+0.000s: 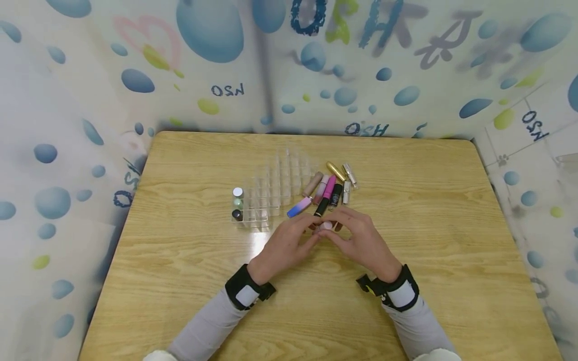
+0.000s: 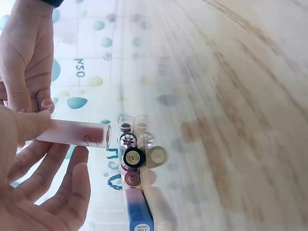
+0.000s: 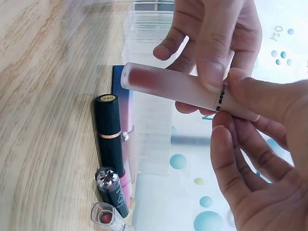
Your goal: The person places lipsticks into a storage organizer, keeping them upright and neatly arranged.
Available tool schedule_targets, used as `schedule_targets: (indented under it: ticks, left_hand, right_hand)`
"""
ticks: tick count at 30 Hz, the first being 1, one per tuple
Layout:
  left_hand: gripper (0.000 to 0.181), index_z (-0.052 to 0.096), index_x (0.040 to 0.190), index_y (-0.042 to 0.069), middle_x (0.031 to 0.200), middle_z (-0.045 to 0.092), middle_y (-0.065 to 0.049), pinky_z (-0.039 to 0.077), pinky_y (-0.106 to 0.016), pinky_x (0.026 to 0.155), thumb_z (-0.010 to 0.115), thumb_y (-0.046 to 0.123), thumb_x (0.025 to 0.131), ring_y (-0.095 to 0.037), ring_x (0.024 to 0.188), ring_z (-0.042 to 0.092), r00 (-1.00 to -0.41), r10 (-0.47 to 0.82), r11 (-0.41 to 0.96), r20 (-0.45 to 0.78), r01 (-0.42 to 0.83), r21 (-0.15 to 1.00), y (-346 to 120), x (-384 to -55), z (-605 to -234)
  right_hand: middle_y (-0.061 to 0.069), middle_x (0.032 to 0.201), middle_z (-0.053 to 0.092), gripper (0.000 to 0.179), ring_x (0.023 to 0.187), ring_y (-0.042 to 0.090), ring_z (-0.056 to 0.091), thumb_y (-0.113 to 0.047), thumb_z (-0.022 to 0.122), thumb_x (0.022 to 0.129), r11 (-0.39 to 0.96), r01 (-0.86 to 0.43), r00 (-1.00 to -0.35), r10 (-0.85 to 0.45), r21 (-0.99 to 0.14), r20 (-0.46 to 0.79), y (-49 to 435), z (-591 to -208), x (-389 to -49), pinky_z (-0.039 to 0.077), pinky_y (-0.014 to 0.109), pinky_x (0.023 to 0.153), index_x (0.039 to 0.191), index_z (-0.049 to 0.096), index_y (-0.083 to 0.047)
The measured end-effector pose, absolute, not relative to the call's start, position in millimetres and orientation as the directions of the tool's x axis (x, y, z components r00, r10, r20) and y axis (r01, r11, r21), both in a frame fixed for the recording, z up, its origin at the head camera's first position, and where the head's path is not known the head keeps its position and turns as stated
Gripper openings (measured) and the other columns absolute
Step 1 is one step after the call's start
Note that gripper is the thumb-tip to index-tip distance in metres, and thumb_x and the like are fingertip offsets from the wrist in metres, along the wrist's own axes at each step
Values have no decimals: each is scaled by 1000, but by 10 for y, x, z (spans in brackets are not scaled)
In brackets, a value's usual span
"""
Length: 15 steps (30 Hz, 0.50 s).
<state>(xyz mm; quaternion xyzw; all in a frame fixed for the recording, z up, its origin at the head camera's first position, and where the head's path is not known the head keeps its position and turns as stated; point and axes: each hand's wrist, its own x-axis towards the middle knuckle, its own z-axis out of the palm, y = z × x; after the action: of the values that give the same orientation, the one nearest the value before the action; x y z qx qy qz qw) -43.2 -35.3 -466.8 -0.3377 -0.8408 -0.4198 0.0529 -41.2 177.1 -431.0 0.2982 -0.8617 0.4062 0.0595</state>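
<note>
In close now: the left hand [image 1: 289, 243] pinches the tube [image 3: 173, 89], thumb laid across its frosted body, while the right hand [image 1: 363, 243] grips the paler end between thumb and fingers. Both grasp it at once, tips nearly meeting, and the tube spans from one hand to the other, its reddish end jutting free past the left thumb. Wrists bend inward, black straps [image 1: 244, 287] on both, forearms converging from the near side.

Just past the fingers it gets tight! A pink lipstick [image 1: 330, 186] points its black end right at them, others bunched around it, a blue lipstick [image 1: 299, 206] near the left knuckles. Further left and beyond, the clear rack [image 1: 255, 218], small bottles [image 1: 237, 192] in its left column. Bare table [image 1: 451, 225] runs wide on either side, its far edge well behind the rack.
</note>
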Motion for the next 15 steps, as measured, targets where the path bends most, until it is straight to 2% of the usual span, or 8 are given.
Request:
schedule_targets:
  ticks: [9, 15]
  left_hand:
    - [28, 68, 122, 8, 109, 73, -3, 59, -26, 83, 71, 21, 97, -14, 97, 71, -766, 476, 421, 432, 630, 652, -366, -432, -4633]
    - [29, 67, 123, 7, 109, 73, -4, 60, -28, 79, 69, 23, 98, -15, 96, 71, -780, 443, 407, 441, 614, 677, -374, -436, -4588]
  right_hand:
    - [1, 103, 72, 20, 87, 11, 67, -16, 82, 87, 467, -577, -811, -425, -670, 401, 1723, -4281, -424, 61, 30, 71, 104, 81, -7]
    - [4, 107, 72, 30, 90, 14, 69, -16, 82, 87, 451, -584, -808, -408, -675, 426, 1713, -4299, -443, 62, 31, 73, 114, 78, -5]
